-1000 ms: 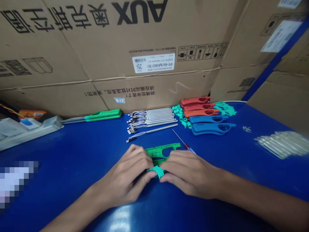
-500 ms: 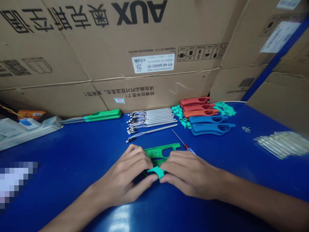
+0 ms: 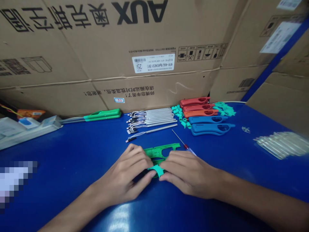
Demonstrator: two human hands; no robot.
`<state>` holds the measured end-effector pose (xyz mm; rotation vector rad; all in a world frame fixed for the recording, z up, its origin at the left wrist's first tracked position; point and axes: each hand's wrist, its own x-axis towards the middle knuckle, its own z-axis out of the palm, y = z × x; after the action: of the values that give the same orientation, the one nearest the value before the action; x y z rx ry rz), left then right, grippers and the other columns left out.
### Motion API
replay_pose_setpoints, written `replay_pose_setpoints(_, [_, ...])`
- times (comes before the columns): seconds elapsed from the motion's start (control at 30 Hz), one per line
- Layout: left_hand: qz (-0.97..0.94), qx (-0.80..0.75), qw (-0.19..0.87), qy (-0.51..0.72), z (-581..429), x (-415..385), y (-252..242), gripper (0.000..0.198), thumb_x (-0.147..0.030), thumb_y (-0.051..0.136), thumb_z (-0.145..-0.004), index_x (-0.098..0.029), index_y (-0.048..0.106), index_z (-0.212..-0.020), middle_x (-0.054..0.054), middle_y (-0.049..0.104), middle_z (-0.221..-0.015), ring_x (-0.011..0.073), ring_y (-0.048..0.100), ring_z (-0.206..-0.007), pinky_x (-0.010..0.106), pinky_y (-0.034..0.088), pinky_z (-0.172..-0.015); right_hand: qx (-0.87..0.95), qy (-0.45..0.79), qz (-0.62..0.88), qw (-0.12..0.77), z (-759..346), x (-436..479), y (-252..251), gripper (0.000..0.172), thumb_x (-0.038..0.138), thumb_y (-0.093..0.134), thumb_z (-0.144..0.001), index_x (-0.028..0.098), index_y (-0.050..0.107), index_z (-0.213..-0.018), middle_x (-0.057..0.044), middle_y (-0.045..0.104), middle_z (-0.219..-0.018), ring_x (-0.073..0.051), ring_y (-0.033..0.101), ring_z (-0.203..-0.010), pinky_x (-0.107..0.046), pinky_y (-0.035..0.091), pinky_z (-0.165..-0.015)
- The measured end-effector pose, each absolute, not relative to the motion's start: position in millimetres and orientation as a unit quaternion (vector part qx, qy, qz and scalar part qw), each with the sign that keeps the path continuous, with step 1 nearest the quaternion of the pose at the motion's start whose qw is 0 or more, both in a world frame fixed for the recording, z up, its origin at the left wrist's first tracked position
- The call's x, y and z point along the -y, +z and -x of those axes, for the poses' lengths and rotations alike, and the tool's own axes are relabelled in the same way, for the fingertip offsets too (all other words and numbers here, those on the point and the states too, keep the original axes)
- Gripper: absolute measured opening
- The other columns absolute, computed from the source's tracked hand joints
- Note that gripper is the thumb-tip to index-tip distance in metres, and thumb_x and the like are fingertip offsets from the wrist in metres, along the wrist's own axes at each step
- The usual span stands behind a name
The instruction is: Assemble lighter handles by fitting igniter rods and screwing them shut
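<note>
A green plastic shell (image 3: 162, 150) lies flat on the blue table (image 3: 79, 161) in front of me. My left hand (image 3: 125, 177) and my right hand (image 3: 187, 172) rest on the table on either side of it, fingers curled. Together their fingertips pinch a small teal plastic piece (image 3: 157, 169) against the shell's near edge. A thin screwdriver with a red handle (image 3: 182, 142) lies just beyond my right hand, partly hidden by it.
Metal rods with wires (image 3: 152, 120) lie in a row at the back. Red shells (image 3: 196, 107), blue shells (image 3: 211, 124) and several teal pieces (image 3: 223, 108) sit to the right. A finished green tool (image 3: 102, 114) lies left. Clear tubes (image 3: 280, 143) lie far right. Cardboard boxes (image 3: 135, 48) wall the back.
The teal piece and the fingertips on it have shifted slightly up toward the green shell. Otherwise nothing has moved.
</note>
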<state>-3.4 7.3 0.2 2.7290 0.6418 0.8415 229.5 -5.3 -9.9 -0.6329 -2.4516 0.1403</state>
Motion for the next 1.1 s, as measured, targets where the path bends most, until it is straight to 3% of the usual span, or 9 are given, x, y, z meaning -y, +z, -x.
replay_pose_setpoints(0.13, [-0.925,-0.226,0.102,0.287,3.9,-7.3,-2.1,0.010,-0.007,0.056,-0.092,-0.015,0.060,-0.093,0.004,0.064,-0.085,0.0178,0.053,-0.080,0.038,0.040,-0.080,0.923,0.052,0.245,0.292,-229.5,3.4,-12.2,0.031,0.027,0.046,-0.103,0.013,0.065,-0.083,-0.004,0.063,-0.074,-0.016,0.053,-0.069,-0.028,0.047,-0.070])
replay_pose_setpoints(0.33, [-0.925,-0.247,0.102,0.272,3.3,-9.7,-1.9,0.010,-0.007,0.056,-0.093,-0.015,0.061,-0.096,0.004,0.065,-0.087,0.0175,0.052,-0.082,0.037,0.038,-0.080,0.922,0.063,0.265,0.275,-231.1,-1.8,-16.2,0.024,0.025,0.050,-0.101,0.011,0.068,-0.097,-0.006,0.065,-0.082,-0.018,0.056,-0.076,-0.032,0.047,-0.077])
replay_pose_setpoints(0.87, [-0.925,-0.255,0.098,0.263,6.6,-12.2,-1.1,0.013,-0.008,0.053,-0.094,-0.015,0.061,-0.103,0.003,0.064,-0.087,0.0175,0.051,-0.083,0.038,0.038,-0.082,0.913,0.097,0.297,0.262,-232.3,-4.9,-15.1,0.024,0.024,0.048,-0.101,0.011,0.068,-0.098,-0.008,0.066,-0.089,-0.019,0.055,-0.083,-0.035,0.043,-0.082])
replay_pose_setpoints(1.1, [-0.929,-0.262,0.080,0.250,7.7,-13.3,1.4,0.011,-0.010,0.052,-0.095,-0.015,0.061,-0.097,0.003,0.063,-0.084,0.0173,0.051,-0.083,0.037,0.037,-0.082,0.911,0.112,0.300,0.258,-234.1,-5.4,-13.7,0.019,0.023,0.053,-0.099,0.012,0.069,-0.100,-0.008,0.066,-0.092,-0.019,0.054,-0.087,-0.036,0.042,-0.084])
